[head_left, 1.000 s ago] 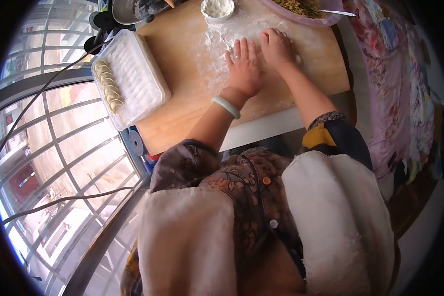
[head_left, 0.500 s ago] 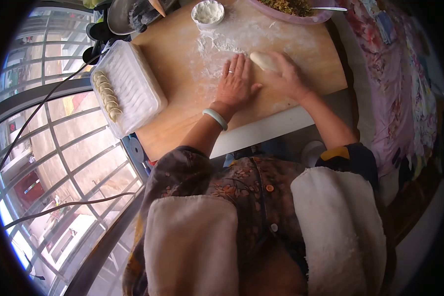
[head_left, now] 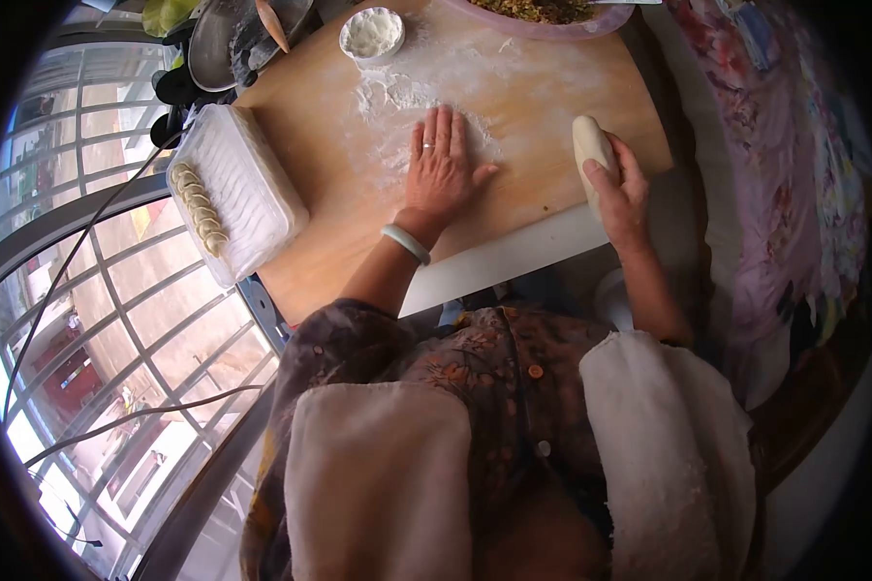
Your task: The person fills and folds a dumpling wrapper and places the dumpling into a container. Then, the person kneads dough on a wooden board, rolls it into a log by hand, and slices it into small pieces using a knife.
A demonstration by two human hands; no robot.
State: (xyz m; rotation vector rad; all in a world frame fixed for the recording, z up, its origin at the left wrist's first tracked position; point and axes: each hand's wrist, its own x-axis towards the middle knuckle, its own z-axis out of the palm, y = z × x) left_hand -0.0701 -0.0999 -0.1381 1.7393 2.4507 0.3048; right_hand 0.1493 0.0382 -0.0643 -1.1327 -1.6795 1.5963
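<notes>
My left hand [head_left: 442, 174], with a ring on one finger and a pale bangle at the wrist, lies flat on the floured wooden board [head_left: 339, 174], fingers spread. At the board's right front edge, my right hand [head_left: 622, 194] grips a long pale piece of dough [head_left: 591, 150], thumb and fingers on its lower part. White flour [head_left: 397, 92] is scattered beyond my left hand. A small bowl of flour [head_left: 372, 35] stands at the board's far side.
A clear plastic tray [head_left: 262, 184] at the left holds a row of dumplings [head_left: 199, 208]. At the far edge are a metal pan [head_left: 213, 53] and a pink bowl of filling [head_left: 552, 27]. A barred window [head_left: 97, 252] is at the left, floral cloth [head_left: 775, 194] at the right.
My right hand has moved right and lifted the dough from the board, away from my left hand. My left hand has shifted left in view and stays flat.
</notes>
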